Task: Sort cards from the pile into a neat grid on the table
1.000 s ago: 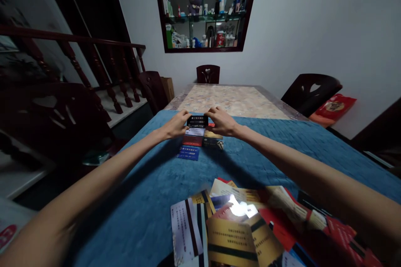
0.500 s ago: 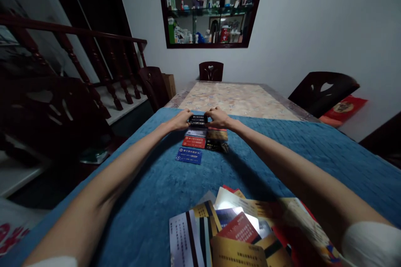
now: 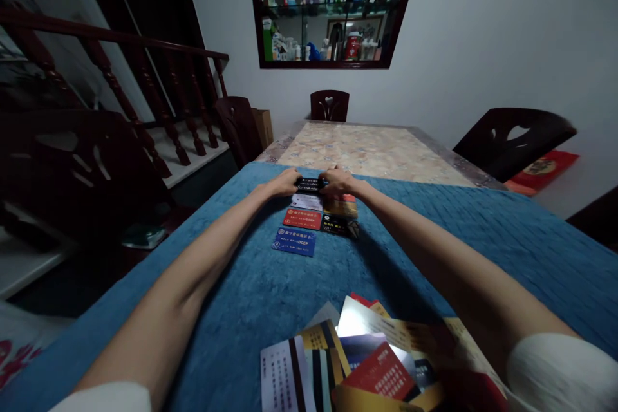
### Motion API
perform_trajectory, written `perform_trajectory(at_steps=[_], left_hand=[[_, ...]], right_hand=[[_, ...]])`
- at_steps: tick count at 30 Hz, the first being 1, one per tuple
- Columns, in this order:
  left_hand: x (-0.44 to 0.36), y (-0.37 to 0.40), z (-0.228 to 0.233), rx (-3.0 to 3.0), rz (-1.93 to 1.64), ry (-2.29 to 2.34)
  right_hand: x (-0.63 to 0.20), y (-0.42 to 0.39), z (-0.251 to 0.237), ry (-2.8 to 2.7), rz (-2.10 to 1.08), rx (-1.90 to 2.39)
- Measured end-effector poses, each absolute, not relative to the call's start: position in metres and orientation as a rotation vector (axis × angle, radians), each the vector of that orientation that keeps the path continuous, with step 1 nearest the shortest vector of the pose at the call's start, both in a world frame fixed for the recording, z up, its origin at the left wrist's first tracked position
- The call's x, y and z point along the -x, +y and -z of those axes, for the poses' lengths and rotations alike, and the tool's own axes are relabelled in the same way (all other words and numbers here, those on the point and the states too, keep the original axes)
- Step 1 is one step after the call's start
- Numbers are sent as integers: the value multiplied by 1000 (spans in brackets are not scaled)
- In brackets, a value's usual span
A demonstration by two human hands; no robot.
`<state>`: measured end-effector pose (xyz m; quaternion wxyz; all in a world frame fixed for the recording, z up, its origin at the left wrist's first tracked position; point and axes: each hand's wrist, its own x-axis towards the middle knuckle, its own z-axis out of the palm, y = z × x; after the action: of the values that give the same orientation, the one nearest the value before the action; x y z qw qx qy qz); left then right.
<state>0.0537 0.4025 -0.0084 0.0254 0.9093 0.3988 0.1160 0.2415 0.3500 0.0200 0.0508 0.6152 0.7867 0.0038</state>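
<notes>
My left hand (image 3: pixel 284 182) has its fingers closed at the left end of a black card (image 3: pixel 309 185) at the far side of the blue cloth. At that card's right end, my right hand (image 3: pixel 338 181) pinches it. Just below it lies a silvery card (image 3: pixel 308 201), then a red card (image 3: pixel 302 218) and a blue card (image 3: pixel 294 241) in a column. Beside them on the right are a gold card (image 3: pixel 340 207) and a black VIP card (image 3: pixel 340 226). The fingertips are partly hidden behind the hands.
A loose heap of mixed cards (image 3: pixel 376 367) lies near me on the blue cloth (image 3: pixel 232 315). Beyond the cloth is the bare patterned tabletop (image 3: pixel 352 145). Dark chairs (image 3: pixel 329 106) stand around the table, and a wooden railing (image 3: pixel 120 45) is at the left.
The black card, tilted up between my hands before, now lies lower and flatter above the silvery card. My view has shifted slightly.
</notes>
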Motion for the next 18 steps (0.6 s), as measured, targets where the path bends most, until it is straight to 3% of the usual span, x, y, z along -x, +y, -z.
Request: perform_trajectory(at_steps=[18], left_hand=[[-57,407,12,-2768,-281,1204]], right_hand=[[-242,353,-19,2363,100,-1822]])
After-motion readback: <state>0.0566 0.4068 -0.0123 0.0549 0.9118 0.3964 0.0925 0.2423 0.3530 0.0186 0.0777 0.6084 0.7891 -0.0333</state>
